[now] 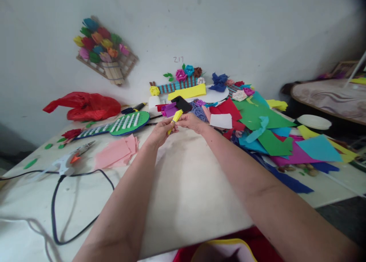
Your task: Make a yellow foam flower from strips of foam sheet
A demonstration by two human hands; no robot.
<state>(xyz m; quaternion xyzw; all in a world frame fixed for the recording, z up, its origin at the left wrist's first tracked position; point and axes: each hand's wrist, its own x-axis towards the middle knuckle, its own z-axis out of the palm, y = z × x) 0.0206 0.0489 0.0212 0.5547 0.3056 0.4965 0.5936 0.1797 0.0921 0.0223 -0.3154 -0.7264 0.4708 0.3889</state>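
Observation:
Both my hands meet over the middle of the pale table (183, 186), holding a small yellow strip of craft foam (175, 119). My left hand (160, 131) pinches its lower end. My right hand (191, 122) is closed on its upper part. The strip stands tilted, its top toward the far right. Just behind it lie a purple foam piece (169, 109) and a black object (182, 103).
A glue gun (71, 161) with a black cord (57, 212) lies at the left, pink sheets (116, 152) beside it. A green woven piece (129, 122) and red bag (84, 106) sit behind. Coloured sheets (274, 136) pile at the right. Paper flowers (188, 73) line the wall.

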